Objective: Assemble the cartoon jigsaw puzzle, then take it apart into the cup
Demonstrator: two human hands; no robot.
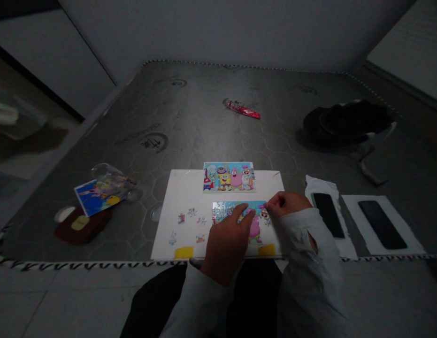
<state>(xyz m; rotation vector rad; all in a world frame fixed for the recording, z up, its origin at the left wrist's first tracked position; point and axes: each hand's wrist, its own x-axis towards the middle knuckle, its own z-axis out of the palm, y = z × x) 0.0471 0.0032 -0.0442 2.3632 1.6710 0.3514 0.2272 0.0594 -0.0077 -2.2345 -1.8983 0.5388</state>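
A white board (183, 188) lies on a grey mattress. On it sit a cartoon reference picture (228, 177) at the far edge and a partly assembled jigsaw puzzle (225, 210) below it. My left hand (227, 244) rests flat on the puzzle, fingers stretched forward. My right hand (287, 203) is curled in a pinch at the puzzle's upper right corner; what it pinches is too small to name. Several loose pieces (192, 223) lie on the board's left part.
A plastic bag with a cartoon card (102, 190) and a dark red case (80, 227) lie at left. Two dark phones (329, 213) (382, 224) rest on white sheets at right. A red wrapper (243, 109) and dark clothing (348, 122) lie farther back.
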